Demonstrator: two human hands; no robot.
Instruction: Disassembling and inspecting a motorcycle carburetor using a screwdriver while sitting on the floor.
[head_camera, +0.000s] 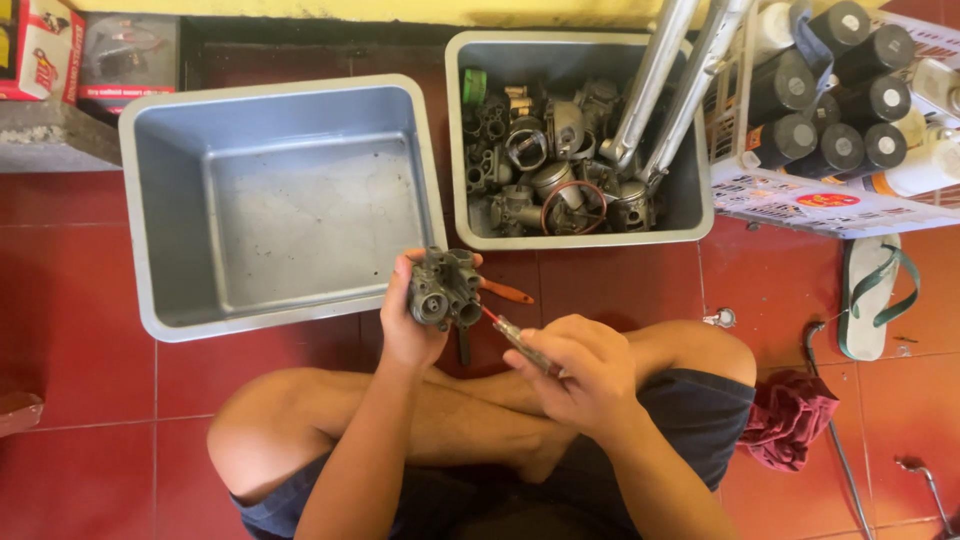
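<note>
Repair workshop, parts tub (690, 215) (carburettors), spray cans (835, 90)

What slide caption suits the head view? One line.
Left hand grips grey metal carburettor; right hand applies clear-handled screwdriver.

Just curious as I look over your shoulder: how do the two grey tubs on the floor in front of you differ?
The left tub holds nothing that shows, just a scuffed bare bottom; the right tub is piled with metal engine parts, and two shiny metal tubes lean into it. The left tub looks wider than the right tub. Both are grey, rectangular with rounded corners, and sit on the red tiled floor.
</note>
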